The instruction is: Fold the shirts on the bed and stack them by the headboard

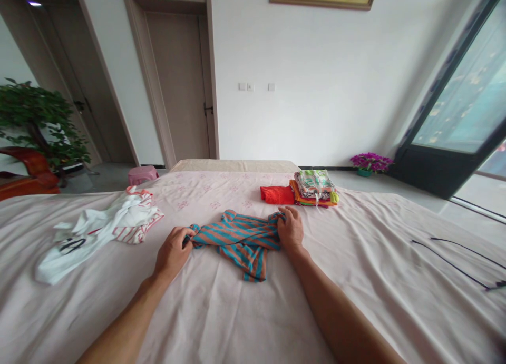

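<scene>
Left hand (176, 248) pinching one end, right hand (291, 229) gripping the other: striped garment (237, 231), teal and brown, creased, loose flap nearward, central on pale sheet (356, 285). Sheet stretches nearward and rightward; far edge behind folded stack (315, 184).

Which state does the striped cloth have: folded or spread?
Partly folded: the striped cloth lies in overlapping layers, but one flap sticks out.
</scene>
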`<state>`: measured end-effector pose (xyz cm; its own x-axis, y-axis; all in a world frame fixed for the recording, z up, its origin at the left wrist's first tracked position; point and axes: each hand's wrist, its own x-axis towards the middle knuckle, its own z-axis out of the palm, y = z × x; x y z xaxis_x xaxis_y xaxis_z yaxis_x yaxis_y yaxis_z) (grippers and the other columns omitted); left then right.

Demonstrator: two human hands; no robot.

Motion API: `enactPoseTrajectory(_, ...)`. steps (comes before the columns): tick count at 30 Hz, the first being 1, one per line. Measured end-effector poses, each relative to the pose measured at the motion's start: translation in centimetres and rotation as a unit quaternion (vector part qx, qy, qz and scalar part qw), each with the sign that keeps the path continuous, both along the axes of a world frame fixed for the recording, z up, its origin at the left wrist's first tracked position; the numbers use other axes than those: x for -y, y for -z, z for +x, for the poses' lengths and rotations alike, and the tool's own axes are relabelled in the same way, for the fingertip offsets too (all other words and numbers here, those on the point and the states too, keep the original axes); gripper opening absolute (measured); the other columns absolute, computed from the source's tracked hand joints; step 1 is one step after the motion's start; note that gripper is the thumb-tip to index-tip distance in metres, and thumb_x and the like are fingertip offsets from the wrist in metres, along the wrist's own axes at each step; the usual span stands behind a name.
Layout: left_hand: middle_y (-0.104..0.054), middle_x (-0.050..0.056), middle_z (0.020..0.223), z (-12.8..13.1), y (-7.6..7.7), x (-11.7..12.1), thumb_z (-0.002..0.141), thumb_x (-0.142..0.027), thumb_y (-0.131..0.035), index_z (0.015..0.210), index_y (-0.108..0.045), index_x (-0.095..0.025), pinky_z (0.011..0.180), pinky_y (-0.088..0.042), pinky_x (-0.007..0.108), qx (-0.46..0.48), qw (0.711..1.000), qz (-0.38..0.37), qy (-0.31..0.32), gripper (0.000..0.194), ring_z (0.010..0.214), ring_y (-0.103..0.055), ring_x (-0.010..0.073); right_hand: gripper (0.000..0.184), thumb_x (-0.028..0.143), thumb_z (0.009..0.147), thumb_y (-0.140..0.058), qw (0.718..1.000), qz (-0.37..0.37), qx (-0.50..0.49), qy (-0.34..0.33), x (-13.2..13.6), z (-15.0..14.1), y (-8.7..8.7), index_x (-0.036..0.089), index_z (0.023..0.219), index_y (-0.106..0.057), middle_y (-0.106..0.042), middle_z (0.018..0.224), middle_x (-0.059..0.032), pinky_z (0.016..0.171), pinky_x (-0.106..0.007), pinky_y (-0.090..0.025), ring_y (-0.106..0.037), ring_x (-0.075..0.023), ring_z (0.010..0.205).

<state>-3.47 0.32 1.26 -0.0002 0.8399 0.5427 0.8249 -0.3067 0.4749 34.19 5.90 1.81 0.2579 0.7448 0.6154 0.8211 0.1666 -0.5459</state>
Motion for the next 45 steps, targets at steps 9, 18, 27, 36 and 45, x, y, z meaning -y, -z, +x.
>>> enactPoseTrajectory(9, -0.062, 0.004, 0.099, -0.1, -0.2, 0.1, 0.085, -0.03, -0.049, 0.094, -0.058, -0.023, 0.089, -0.049, 0.035, 0.051, 0.998, -0.019, 0.018, 0.015, 0.096, -0.061, 0.021, 0.039, 0.016, 0.091, -0.044, 0.984, -0.026, 0.117, -0.133, 1.0, -3.1, -1.4, 0.023, 0.126, -0.06, -0.054, 0.135, -0.0086, 0.101, -0.037, -0.043, -0.051, -0.0222, 0.121)
enactPoseTrajectory(18, -0.069, 0.005, 0.099, -0.5, 0.3, -0.3, 0.086, -0.037, -0.048, 0.096, -0.058, -0.024, 0.085, -0.051, 0.033, 0.103, 0.994, -0.026, -0.028, 0.02, 0.093, -0.066, 0.0213, 0.038, 0.023, 0.097, -0.04, 0.94, -0.177, 0.251, -0.15, 1.5, -4.4, -2.1, 0.024, 0.132, -0.056, -0.064, 0.119, -0.0104, 0.093, -0.037, -0.039, -0.058, -0.0245, 0.11)
enactPoseTrajectory(27, -0.068, 0.01, 0.114, -0.6, 0.5, -0.3, 0.081, -0.026, -0.05, 0.116, -0.052, -0.022, 0.09, -0.051, 0.035, 0.111, 0.991, -0.033, -0.062, 0.035, 0.105, -0.066, 0.0241, 0.021, 0.024, 0.092, -0.051, 0.883, -0.222, 0.366, -0.192, -0.6, -6.5, -4.3, 0.018, 0.101, -0.069, -0.065, 0.108, -0.0165, 0.09, -0.041, -0.043, -0.058, -0.03, 0.108)
enactPoseTrajectory(36, -0.068, 0.007, 0.113, -0.5, 0.3, -0.2, 0.077, -0.02, -0.049, 0.112, -0.054, -0.022, 0.092, -0.05, 0.033, 0.101, 0.992, -0.055, -0.06, 0.036, 0.102, -0.066, 0.0211, 0.047, 0.022, 0.095, -0.041, 0.898, -0.227, 0.3, -0.227, -3.6, -10.2, -4.4, 0.026, 0.141, -0.046, -0.058, 0.128, -0.0111, 0.082, -0.035, -0.049, -0.064, -0.024, 0.104)
enactPoseTrajectory(45, -0.069, 0.006, 0.11, -0.5, -0.5, -0.2, 0.077, -0.019, -0.047, 0.11, -0.057, -0.022, 0.091, -0.05, 0.031, 0.085, 0.99, -0.093, -0.064, 0.034, 0.1, -0.066, 0.02, 0.042, 0.022, 0.093, -0.04, 0.881, -0.28, 0.279, -0.261, -5.1, -13.1, -3.8, 0.027, 0.131, -0.057, -0.062, 0.124, -0.011, 0.084, -0.035, -0.048, -0.065, -0.0252, 0.104)
